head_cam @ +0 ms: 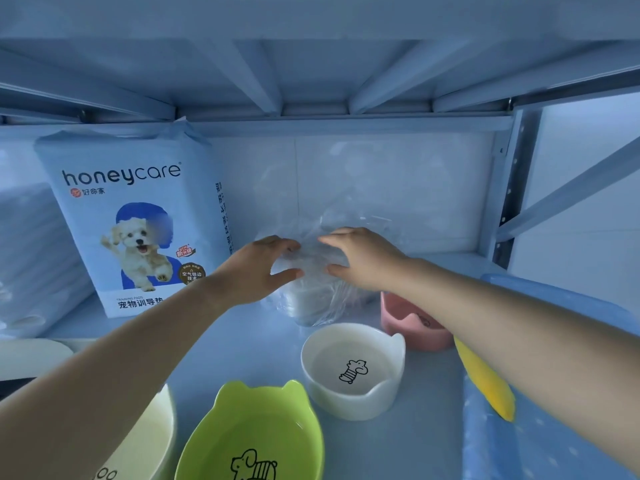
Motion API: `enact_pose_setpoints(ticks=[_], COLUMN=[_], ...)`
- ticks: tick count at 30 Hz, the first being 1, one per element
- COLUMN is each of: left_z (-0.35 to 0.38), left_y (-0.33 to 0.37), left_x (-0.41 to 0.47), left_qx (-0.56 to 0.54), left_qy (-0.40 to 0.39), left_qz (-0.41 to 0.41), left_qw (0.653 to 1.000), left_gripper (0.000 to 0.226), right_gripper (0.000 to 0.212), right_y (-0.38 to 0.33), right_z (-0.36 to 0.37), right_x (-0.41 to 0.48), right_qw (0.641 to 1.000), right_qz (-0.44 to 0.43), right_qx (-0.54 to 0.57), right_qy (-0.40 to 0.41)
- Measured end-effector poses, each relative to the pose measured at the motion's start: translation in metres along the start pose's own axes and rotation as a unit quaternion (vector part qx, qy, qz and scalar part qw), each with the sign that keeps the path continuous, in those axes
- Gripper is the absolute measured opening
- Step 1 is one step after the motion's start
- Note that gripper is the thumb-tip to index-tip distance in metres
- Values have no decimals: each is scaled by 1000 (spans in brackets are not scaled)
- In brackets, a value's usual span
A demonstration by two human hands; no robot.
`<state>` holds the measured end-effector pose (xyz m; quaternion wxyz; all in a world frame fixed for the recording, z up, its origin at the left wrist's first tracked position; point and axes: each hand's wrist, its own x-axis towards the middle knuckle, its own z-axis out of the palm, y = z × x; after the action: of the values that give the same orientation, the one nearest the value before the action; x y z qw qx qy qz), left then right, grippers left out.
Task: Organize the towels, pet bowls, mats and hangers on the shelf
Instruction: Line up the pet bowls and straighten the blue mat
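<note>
Shelf: pale metal shelf board (242, 344), carrying everything below; underside of the next tier overhead.
Far left edge: stack of white pads in clear wrap (31, 258), partly out of view.
Left, toward the back: tall white-and-blue pack of training pads (138, 220), upright, dog picture facing out, just beside the stack.
Front left corner: cream round bowl (149, 441), cut off by the view.
Front, left of centre: lime-green eared plastic bowl (256, 431), black animal drawing inside.
Left hand (256, 271): fingers over the top and thumb underneath, curled onto the left side of the bag.
Centre, near the back: crinkled clear plastic bag (311, 292), standing on the board, pale contents too blurred to name.
Right hand (363, 259): fingers and thumb curled onto the bag's right side; the two hands face each other, close together.
Centre front: white eared ceramic bowl (349, 372), small striped animal drawn inside, just in front of the bag.
Right of centre: pink bowl (412, 327), partly hidden under the right forearm.
Right edge: yellow item (485, 382), lying on blue white-spotted cloth (519, 445); kind not clear.
</note>
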<state>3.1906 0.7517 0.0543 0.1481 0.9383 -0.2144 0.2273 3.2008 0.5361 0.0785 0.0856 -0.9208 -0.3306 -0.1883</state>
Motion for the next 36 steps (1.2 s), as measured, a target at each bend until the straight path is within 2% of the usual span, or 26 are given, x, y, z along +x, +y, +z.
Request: enact_pose_setpoints(ticks=[3,7,12,14,18,22,25,31,36], left_z=[2,5,22,23,20,0,-5,12,29], left_y=[-6,-5,17,26,23,-8,-18,-6,32], left_x=[1,3,-3,0,0,-7,-9,-7,-10], left_qx=[-35,-65,39,55,33,1,-3,3,63], left_qy=[-7,1,86,95,86,-5,-29,22,78], left_qz=[10,-23,-60,-70,-35,26,45,-4,-41], left_qw=[999,998,994,991,995,1000,999,1000,994], left_gripper=[46,41,33,35,38,57,50,47,50], right_gripper=[37,40,39,41,40,37,36,37,49], right_y=[0,0,6,12,19,24,26,34,39], right_z=[7,12,21,21,21,24,25,25,26], right_x=[-1,-1,-2,-3,-1,0,0,4,-1], right_qw=[1000,1000,999,999,998,998,997,998,999], right_qz=[-6,-12,-12,-2,1,-8,-12,-12,-5], right_qx=[-10,-5,6,24,30,24,28,34,1], right_qy=[4,19,34,43,50,56,64,52,47])
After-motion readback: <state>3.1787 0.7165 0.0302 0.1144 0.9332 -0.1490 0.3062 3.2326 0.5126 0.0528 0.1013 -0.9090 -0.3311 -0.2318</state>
